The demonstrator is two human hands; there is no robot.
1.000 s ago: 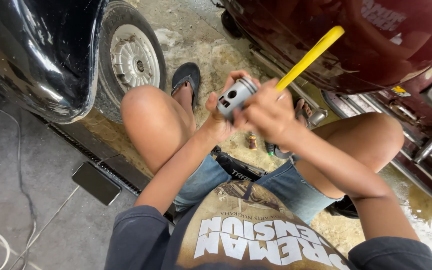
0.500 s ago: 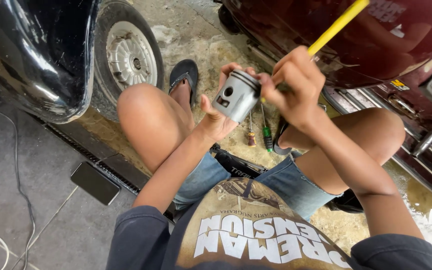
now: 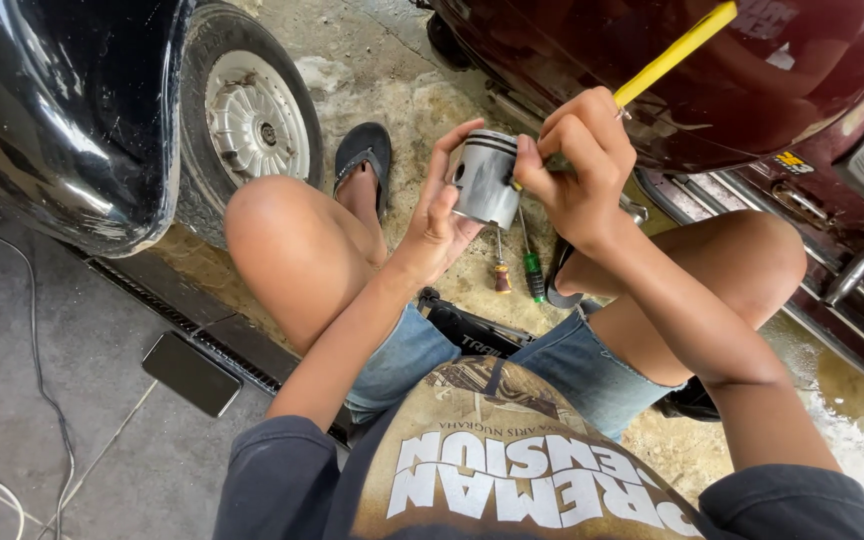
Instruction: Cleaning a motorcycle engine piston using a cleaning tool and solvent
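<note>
Both hands grip: left hand (image 3: 442, 215) cups the piston (image 3: 485, 178), right hand (image 3: 577, 165) clasps a yellow-handled tool (image 3: 674, 55).

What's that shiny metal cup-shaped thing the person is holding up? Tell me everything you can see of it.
The metal cylinder looks like an engine piston: dull silver-grey, short and round, with dark grooves ringing one end and a round hole in its side wall. It is held in the air above the knees, tilted, grooved end upward. The left hand cradles it from below and behind, fingers curled round its top edge. The right hand pinches its right side while also gripping a yellow-handled tool, whose working end is hidden.
</note>
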